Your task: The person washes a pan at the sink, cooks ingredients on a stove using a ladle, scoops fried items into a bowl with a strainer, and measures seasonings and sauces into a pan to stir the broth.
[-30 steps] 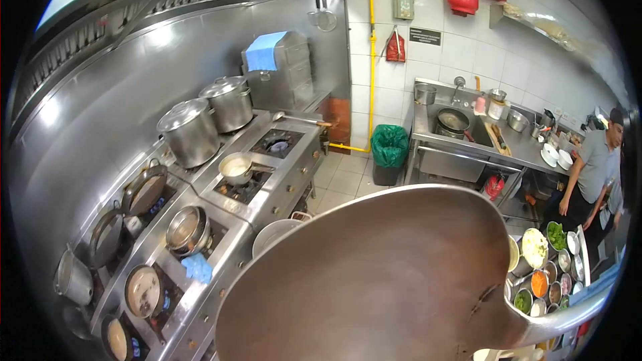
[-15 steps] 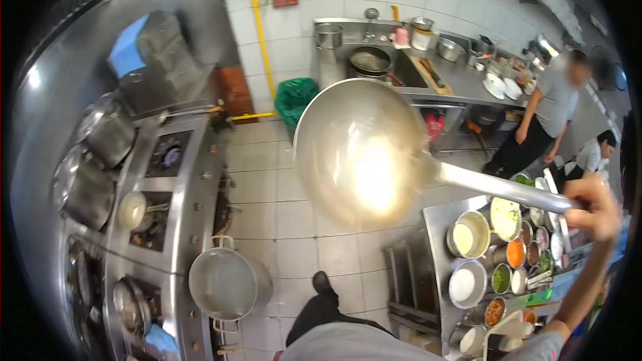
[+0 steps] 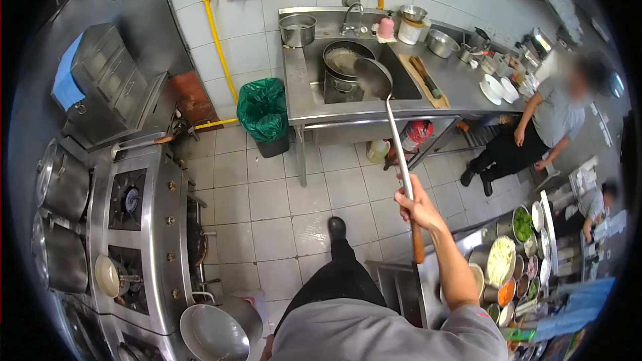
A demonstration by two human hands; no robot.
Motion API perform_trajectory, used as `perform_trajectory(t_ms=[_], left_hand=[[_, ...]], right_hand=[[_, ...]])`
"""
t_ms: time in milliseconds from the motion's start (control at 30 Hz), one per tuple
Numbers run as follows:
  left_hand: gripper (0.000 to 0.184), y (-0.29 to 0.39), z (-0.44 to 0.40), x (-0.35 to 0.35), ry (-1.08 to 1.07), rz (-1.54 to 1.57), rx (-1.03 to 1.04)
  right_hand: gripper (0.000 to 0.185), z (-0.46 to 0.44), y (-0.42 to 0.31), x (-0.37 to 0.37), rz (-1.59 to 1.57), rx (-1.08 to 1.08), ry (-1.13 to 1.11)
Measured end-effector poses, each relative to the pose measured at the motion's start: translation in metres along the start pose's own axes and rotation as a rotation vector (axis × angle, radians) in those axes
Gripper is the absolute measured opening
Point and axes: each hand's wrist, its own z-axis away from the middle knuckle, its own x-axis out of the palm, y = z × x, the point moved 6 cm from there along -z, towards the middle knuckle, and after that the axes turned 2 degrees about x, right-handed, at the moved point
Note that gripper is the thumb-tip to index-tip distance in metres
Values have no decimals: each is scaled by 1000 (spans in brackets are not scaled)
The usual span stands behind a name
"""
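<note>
My right hand (image 3: 420, 207) is closed around the long metal handle of a large ladle (image 3: 394, 124), just above its wooden grip end. The arm reaches forward, and the ladle's round bowl (image 3: 373, 79) is over the sink (image 3: 404, 87). In this view the bowl overlaps the right rim of a dark pan (image 3: 340, 60) that sits on a metal pot (image 3: 342, 90) in the sink. Whether the bowl touches the pan I cannot tell. My left hand is out of view.
A green-lined bin (image 3: 262, 110) stands left of the sink. Along the left runs a stove (image 3: 157, 227), with a large pot (image 3: 214, 334) beside it. Food containers fill the right-hand counter (image 3: 435, 294). A person (image 3: 558, 117) stands at the right, another farther back.
The ladle has swung from close in front of the camera to over the sink, with my right hand still holding it. My view has moved forward, nearer the sink.
</note>
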Motion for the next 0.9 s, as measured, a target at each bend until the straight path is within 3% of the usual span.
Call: perform_trajectory(t_ms=[67, 133, 200, 233, 333, 367, 400, 433, 500, 533, 567, 600, 633, 700, 767, 800, 867, 900], left_hand=[[9, 25, -6, 8, -8, -99, 55], [10, 69, -12, 18, -27, -430, 244], [11, 129, -12, 32, 5, -686, 388], [11, 154, -14, 43, 13, -680, 373], [6, 189, -31, 63, 344, 723, -180], [6, 191, -44, 71, 353, 725, -192], [5, 202, -62, 79, 341, 586, -53], [5, 215, -73, 86, 326, 446, 89], [5, 238, -75, 97, 333, 439, 75], [6, 254, -71, 104, 334, 429, 65], [11, 284, -57, 106, 361, 506, 14], [11, 287, -58, 110, 370, 513, 11], [13, 279, -56, 117, 405, 541, -74], [18, 250, -54, 139, 436, 688, -150], [20, 215, -55, 153, 431, 635, -176], [21, 205, -53, 160, 421, 568, -199], [22, 202, -36, 170, 482, 543, -268], [21, 208, -26, 171, 480, 624, -218]], right_hand=[[36, -66, 16, 0, -106, 122, -90], [43, -156, 36, -21, 145, 64, 123], [44, -259, 55, -44, 509, -459, 294], [39, -306, 66, -49, 488, -337, 288], [31, -404, 53, -43, 448, -57, 288], [27, -424, 53, -42, 437, 105, 307], [27, -444, 50, -44, 442, 111, 294], [20, -463, 63, -35, -124, 330, 74], [12, -484, 52, -2, -1269, 720, -393], [12, -489, 55, -11, -1264, 727, -404], [14, -485, 68, -26, -1032, 704, -398], [15, -481, 79, -34, -801, 670, -390], [15, -476, 84, -29, -794, 674, -401], [15, -472, 99, -44, -215, 304, -106], [17, -473, 83, -56, 350, -103, 181], [17, -486, 77, -62, 355, -106, 170], [26, -517, 66, -62, -537, 365, -151], [25, -519, 40, -60, -314, 322, -106]])
